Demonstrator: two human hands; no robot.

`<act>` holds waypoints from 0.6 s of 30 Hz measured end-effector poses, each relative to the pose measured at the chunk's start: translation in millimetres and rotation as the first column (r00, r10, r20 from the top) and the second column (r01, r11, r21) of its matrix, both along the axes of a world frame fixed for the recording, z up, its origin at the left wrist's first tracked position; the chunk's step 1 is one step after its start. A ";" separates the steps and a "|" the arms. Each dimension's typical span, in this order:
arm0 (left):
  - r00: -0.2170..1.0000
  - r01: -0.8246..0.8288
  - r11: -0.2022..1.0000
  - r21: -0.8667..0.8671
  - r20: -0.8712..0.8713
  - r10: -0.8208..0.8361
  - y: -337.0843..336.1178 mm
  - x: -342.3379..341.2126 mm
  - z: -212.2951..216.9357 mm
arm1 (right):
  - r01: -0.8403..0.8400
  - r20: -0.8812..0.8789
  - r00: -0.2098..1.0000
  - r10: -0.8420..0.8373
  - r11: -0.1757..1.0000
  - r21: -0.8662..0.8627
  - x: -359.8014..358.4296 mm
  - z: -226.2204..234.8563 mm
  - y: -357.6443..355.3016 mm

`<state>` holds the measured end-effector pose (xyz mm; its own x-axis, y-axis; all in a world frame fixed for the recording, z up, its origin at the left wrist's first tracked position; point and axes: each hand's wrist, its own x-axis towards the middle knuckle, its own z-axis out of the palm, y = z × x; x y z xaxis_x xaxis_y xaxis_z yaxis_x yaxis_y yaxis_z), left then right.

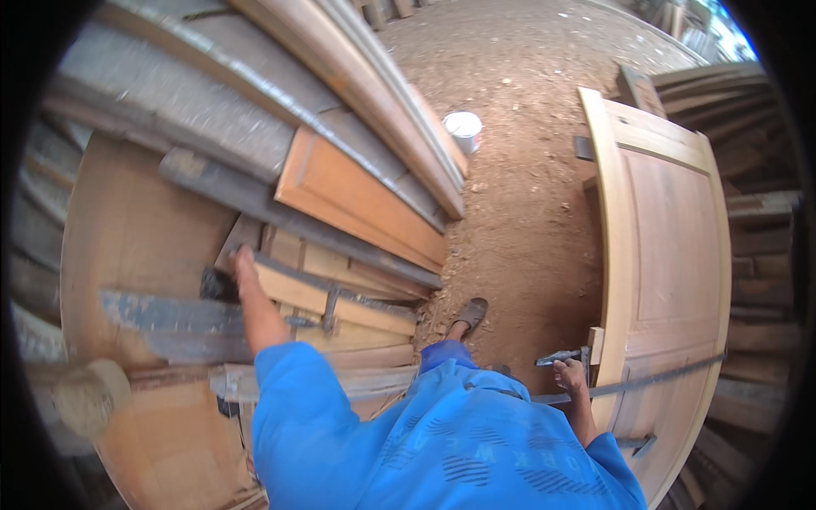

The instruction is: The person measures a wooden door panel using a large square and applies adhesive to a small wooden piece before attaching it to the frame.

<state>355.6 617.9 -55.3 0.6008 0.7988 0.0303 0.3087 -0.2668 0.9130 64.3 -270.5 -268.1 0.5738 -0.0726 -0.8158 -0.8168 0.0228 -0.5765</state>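
My left hand (244,265) reaches forward into a pile of wooden boards (340,297) on my left, its fingers resting on the edge of a light plank beside a dark object (217,285). Whether it grips anything is unclear. My right hand (569,372) is down at my right side, closed on a metal tool (558,357) that looks like a hammer. It hovers next to the frame of a pale wooden door panel (671,255) lying flat on the right. I wear a blue shirt, and one sandalled foot (469,314) shows on the ground.
Long planks and moulded beams (374,102) lean across the upper left. A white bucket (463,129) stands on the reddish dirt ground (527,195) between the stacks. A metal bar clamp (654,380) crosses the door panel. More timber is stacked at the far right.
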 end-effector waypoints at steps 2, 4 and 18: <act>0.977 -0.076 0.982 0.171 -0.184 0.108 -10.9 5.8 -16.8 | -0.048 0.026 0.998 0.051 0.994 -0.100 -4.1 -11.9 -8.5; 0.771 -0.116 0.939 0.325 -0.566 0.291 -128.8 35.5 -62.0 | -0.156 -0.068 0.988 0.141 0.918 -0.364 -21.0 2.3 -40.5; 0.801 0.598 0.713 -0.367 0.249 -0.544 -420.4 -84.5 -86.2 | -0.353 0.042 0.870 0.490 0.681 -0.642 81.0 72.2 12.7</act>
<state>271.1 197.5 -141.5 0.9598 0.2555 -0.1162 0.1080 0.0458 0.9931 145.2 -257.8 -195.8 0.8051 -0.2118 -0.5541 -0.5211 -0.6987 -0.4902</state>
